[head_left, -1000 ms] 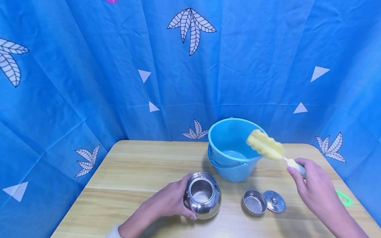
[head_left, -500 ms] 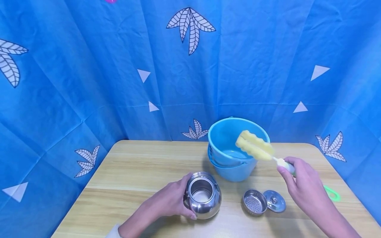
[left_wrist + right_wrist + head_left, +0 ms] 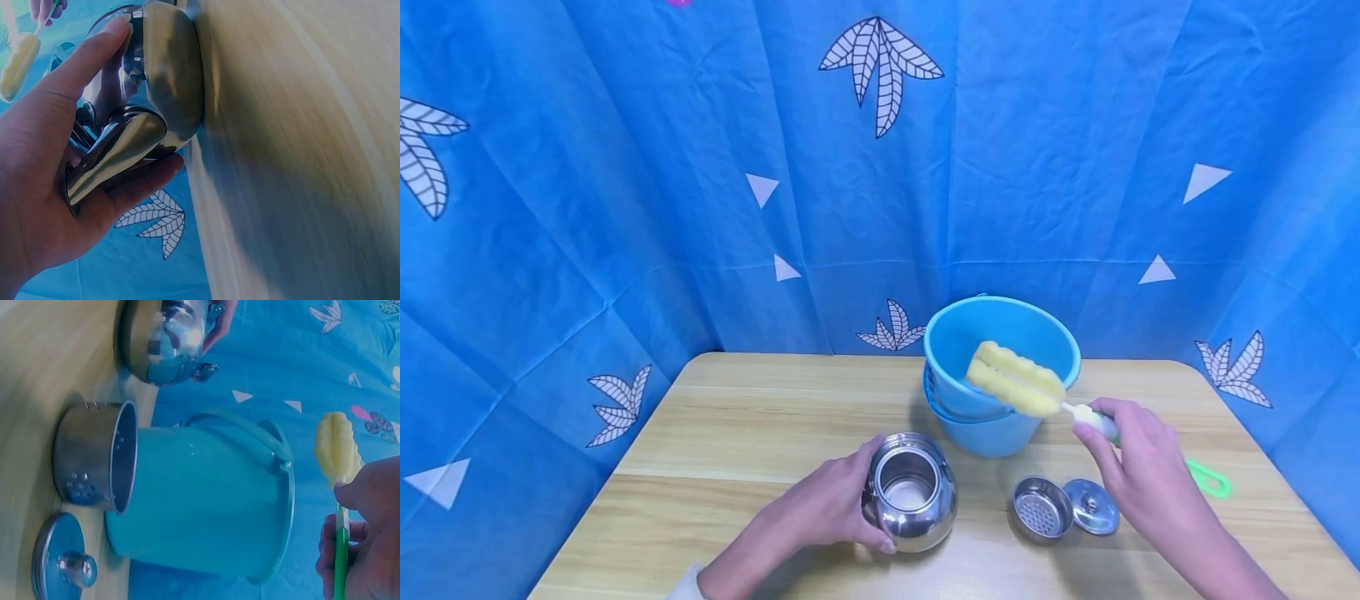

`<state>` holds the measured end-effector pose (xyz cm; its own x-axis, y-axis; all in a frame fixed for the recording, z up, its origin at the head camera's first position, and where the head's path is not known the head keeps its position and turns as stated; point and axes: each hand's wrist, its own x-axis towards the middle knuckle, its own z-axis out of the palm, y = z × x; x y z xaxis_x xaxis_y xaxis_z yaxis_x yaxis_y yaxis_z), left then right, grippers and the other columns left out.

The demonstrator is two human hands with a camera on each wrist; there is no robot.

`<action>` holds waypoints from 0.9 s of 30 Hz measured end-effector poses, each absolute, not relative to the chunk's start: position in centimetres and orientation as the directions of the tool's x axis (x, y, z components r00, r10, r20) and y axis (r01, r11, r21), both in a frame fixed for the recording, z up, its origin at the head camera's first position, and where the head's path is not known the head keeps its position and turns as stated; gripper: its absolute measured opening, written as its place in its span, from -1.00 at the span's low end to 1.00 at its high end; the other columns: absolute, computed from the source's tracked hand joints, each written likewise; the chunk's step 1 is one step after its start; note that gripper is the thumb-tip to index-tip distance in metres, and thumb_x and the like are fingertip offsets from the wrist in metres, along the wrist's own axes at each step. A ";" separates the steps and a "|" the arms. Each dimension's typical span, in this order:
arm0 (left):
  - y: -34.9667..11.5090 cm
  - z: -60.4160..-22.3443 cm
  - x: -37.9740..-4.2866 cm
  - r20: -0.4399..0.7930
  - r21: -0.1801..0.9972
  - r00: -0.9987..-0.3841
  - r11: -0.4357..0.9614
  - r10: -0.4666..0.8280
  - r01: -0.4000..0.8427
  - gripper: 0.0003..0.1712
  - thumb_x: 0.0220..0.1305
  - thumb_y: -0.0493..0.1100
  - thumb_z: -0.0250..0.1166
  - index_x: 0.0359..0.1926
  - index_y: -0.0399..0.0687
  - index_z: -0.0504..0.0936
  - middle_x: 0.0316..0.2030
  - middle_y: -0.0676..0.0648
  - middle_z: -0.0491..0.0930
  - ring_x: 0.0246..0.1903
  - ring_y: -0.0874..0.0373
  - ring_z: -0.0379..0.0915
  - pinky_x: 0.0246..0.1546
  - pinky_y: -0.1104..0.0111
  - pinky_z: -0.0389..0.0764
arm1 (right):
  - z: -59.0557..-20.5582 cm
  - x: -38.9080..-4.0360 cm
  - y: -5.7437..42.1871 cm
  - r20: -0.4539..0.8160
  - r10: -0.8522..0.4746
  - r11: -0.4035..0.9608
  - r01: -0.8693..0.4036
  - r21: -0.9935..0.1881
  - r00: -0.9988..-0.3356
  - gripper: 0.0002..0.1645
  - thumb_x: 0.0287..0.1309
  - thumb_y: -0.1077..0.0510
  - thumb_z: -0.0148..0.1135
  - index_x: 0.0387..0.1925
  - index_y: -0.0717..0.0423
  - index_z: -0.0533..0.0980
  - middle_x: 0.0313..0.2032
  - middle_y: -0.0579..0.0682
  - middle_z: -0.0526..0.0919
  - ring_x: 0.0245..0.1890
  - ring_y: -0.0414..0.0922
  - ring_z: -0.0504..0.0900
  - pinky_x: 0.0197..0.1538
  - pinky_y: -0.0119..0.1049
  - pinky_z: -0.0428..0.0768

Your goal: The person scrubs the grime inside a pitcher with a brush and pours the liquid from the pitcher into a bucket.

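On the table stands a round stainless-steel teapot, upright, its lidless mouth facing up. My left hand holds it from the left, thumb and fingers spread around its body; in the left wrist view its spout points into the palm. My right hand grips the white and green handle of a yellow sponge bottle brush. The sponge head is in the air, over the near side of a light-blue bucket's opening in the head view. Part of the handle is hidden by the right hand.
A perforated steel tea strainer and a round knobbed lid lie side by side, right of the teapot. The wooden table ends against a blue patterned curtain at the back and sides.
My right hand has carried the bottle brush leftward and slightly down, from the bucket's right side to across its front. The left hand and teapot stay in place.
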<state>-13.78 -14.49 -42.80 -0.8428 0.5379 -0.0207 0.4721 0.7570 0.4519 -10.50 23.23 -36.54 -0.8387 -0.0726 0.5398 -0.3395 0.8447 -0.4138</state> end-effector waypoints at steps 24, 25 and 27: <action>-14.5 -42.6 -13.7 -0.017 0.458 -0.843 0.753 0.538 0.472 0.63 -0.34 0.40 0.69 0.61 -0.19 0.02 0.36 -0.26 0.52 0.27 -0.14 0.58 0.33 0.03 0.62 | -37.8 -10.1 21.0 0.640 -0.190 0.842 -0.459 -0.283 -0.745 -0.58 0.03 0.21 0.54 -0.06 0.16 0.60 -0.29 -0.10 0.68 -0.25 -0.13 0.54 -0.15 -0.33 0.29; -14.5 -42.6 -13.7 -0.018 0.460 -0.843 0.753 0.538 0.471 0.63 -0.34 0.40 0.69 0.61 -0.19 0.02 0.36 -0.26 0.52 0.27 -0.14 0.58 0.33 0.03 0.62 | -37.9 -10.1 20.9 0.644 -0.200 0.842 -0.465 -0.273 -0.739 -0.58 0.03 0.20 0.54 -0.06 0.15 0.60 -0.29 -0.10 0.68 -0.24 -0.13 0.54 -0.16 -0.32 0.29; -14.4 -42.6 -13.7 -0.019 0.461 -0.843 0.753 0.537 0.469 0.63 -0.34 0.40 0.69 0.61 -0.19 0.01 0.36 -0.27 0.52 0.27 -0.14 0.57 0.33 0.02 0.62 | -38.0 -10.1 20.8 0.650 -0.217 0.841 -0.478 -0.254 -0.728 -0.59 0.07 0.15 0.52 -0.05 0.13 0.60 -0.28 -0.08 0.68 -0.23 -0.11 0.55 -0.18 -0.29 0.30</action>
<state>-13.73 -14.44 -42.56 -0.8434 0.5369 -0.0188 0.4691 0.7531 0.4613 -10.10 20.78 -38.03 -0.7281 -0.2173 0.6501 -0.4776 0.8411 -0.2537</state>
